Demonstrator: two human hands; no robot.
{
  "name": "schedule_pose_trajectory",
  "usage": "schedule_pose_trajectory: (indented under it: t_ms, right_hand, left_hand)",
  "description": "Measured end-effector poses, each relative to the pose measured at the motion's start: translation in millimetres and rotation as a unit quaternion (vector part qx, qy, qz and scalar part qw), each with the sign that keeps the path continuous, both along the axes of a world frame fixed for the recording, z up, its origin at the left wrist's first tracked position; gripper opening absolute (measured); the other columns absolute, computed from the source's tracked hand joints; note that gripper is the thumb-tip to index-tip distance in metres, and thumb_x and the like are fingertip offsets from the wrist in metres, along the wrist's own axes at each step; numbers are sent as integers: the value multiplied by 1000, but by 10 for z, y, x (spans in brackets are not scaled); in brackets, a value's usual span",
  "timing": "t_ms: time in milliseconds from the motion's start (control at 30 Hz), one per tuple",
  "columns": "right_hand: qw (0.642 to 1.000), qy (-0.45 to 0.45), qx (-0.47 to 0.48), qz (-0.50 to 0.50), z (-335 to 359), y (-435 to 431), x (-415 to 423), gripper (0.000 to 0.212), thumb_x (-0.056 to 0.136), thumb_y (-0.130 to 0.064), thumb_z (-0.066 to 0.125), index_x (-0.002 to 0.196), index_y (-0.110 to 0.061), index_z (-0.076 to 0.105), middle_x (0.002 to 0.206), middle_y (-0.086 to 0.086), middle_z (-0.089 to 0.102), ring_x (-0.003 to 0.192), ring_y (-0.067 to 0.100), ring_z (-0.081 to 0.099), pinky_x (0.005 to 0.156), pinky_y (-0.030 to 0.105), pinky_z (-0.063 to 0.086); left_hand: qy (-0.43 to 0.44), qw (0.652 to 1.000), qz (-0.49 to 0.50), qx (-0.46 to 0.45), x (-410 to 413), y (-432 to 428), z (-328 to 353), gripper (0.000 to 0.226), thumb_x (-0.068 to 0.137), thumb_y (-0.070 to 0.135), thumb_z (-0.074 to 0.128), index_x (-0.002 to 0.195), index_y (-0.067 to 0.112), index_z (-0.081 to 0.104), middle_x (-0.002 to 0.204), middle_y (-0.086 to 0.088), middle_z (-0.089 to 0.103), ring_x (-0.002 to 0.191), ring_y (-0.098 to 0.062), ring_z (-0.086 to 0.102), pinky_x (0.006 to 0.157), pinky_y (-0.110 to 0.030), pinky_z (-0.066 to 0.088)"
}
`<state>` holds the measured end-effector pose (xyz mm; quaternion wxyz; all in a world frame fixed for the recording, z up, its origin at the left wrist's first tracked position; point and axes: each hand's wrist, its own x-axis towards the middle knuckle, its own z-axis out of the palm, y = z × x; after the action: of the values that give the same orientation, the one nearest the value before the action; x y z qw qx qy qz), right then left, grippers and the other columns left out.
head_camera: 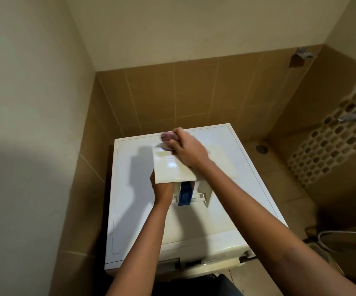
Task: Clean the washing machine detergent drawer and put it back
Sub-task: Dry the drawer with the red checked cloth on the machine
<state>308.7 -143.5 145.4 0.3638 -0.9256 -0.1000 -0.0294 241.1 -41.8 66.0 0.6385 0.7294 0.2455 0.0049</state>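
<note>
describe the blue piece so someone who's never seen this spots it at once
On top of the white washing machine by the brown tiled wall, a cream plastic detergent drawer is held. At its near end, right of the left hand gripping it and opposite the right hand's pinkish cloth, sits a narrow blue plastic insert. It is the only blue part among cream dividers.
</note>
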Motion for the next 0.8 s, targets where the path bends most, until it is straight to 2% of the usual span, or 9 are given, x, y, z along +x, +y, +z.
schedule_pose_trajectory:
  t_ms: [33,100,233,333,400,533,600,667,800]
  right_hand:
    - [999,5,-30,-28,-48,-163,32,26,96,-37,45,117,-22,49,116,4,62,101,28,57,78,40,47]
    - [996,17,-59,-70,-144,-508,61,26,97,-35,43,117,-20,49,117,6,61,102,30,56,78,40,46]
    - [992,25,-38,-114,-242,-838,-54,26,99,-37,40,119,-21,47,115,4,59,103,26,53,79,40,45]
    - [993,-15,-23,-118,-202,-684,-201,31,97,-37,44,123,-22,48,119,4,58,108,26,52,89,40,43]
    - [996,-31,12,-84,-115,-423,-295,35,94,-40,47,126,-25,47,121,2,60,107,23,55,86,36,44]
    - [997,-75,-11,-34,-67,-84,-419,52,90,-50,49,133,-22,41,127,-1,53,108,17,51,83,28,40]
    - [997,-77,9,-22,-73,-114,-451,49,92,-46,50,133,-21,41,128,-2,52,109,16,52,82,27,42]
    - [997,-72,26,-8,-52,-159,-480,45,93,-38,51,133,-20,42,131,-2,50,109,17,52,83,32,49]
    - [992,-101,54,47,31,-130,-572,38,94,-23,51,131,-20,44,130,-2,50,104,16,54,79,38,53]
  left_hand:
    - [-12,1000,10,-7,-20,14,-4,17,97,5,51,102,19,43,91,11,50,95,-14,48,72,-13,47]
    - [-52,997,44,-36,-44,48,58,25,94,1,54,87,25,50,80,15,48,75,-8,53,57,-22,49]
    - [-126,990,36,-48,5,-5,140,44,86,-19,51,65,19,43,56,13,48,50,5,44,51,-8,39]
    - [-165,986,0,-37,11,-83,240,36,80,-10,59,65,20,45,57,13,50,52,7,45,53,-8,38]
    - [-171,985,-17,-32,42,-120,307,28,77,0,65,67,22,51,58,11,55,57,5,50,53,-8,41]
    - [-157,980,11,-119,55,-170,351,18,93,-1,57,85,15,60,64,13,69,61,2,66,53,-12,50]
    - [-163,982,1,-99,24,-152,334,8,93,0,57,95,8,60,74,9,67,64,1,67,55,-13,52]
    - [-179,982,-13,-56,2,-146,335,11,92,2,60,102,8,60,84,7,65,69,-1,66,62,-16,56]
    - [-184,982,0,-38,21,-179,335,18,95,3,56,87,19,60,75,9,66,64,4,64,56,-13,50]
